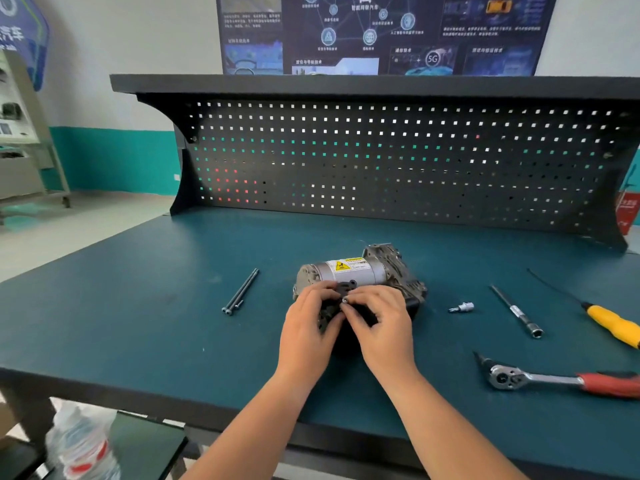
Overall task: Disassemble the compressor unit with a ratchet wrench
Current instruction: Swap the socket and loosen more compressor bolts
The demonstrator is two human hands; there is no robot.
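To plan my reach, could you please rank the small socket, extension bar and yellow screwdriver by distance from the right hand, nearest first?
From the right hand:
1. Small socket, just to its right.
2. Extension bar, further right.
3. Yellow screwdriver, far right, by the frame's edge.

We see a dark teal bench with a black front edge and a black pegboard panel rising from its back. Near the middle the compressor unit lies on its side, yellow warning label up. Well to its left two long bolts lie side by side, heads toward us. To its right come a small socket bit, a slanted extension bar, then a yellow-handled screwdriver. Nearer us lies the ratchet wrench, red handle pointing right.
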